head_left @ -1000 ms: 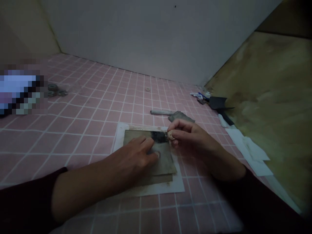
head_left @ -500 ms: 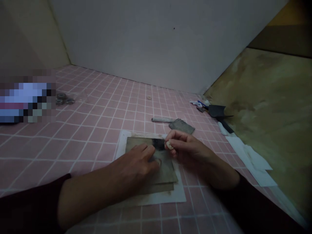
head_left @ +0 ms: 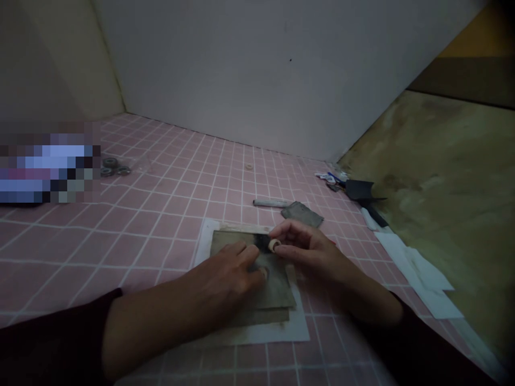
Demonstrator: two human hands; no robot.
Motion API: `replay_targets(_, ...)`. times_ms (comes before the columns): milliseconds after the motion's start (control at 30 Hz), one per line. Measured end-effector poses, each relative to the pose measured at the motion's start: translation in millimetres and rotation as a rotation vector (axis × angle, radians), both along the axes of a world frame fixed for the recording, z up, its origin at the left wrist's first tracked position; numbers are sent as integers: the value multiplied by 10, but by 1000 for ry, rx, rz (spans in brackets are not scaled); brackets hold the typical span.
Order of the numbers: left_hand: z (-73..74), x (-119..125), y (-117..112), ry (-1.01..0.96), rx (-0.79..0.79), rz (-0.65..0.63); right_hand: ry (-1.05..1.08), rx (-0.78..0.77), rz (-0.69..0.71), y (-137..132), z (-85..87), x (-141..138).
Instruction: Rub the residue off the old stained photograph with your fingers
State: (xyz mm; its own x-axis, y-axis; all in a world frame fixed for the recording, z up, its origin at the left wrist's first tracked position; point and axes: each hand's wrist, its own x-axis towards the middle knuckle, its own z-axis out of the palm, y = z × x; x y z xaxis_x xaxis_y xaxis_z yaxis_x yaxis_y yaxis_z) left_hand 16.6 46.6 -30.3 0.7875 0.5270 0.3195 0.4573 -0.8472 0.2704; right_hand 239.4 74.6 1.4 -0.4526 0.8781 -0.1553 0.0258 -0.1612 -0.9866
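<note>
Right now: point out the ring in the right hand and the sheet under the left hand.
cream ring [head_left: 274,245]: head view, on its rim.
brown sheet [head_left: 277,292]: head view, on its bare surface beside the left thumb.

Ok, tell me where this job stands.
Done: the abrasive sheet already carries a dark smear. In hand: the right hand pinches a small cream ring at that smear, while the left hand presses the sheet. Left: dark rings and another cream ring lie apart on the tiles; their state is unclear.
</note>
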Motion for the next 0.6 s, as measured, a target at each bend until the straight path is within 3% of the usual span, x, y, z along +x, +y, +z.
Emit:
replay_targets(433,-19,6,-1,26,10,-8,124,-208,-67,31,-53,28)
replay_targets(600,-34,3,5,25,19,-4,-15,45,-71,25,-24,0)
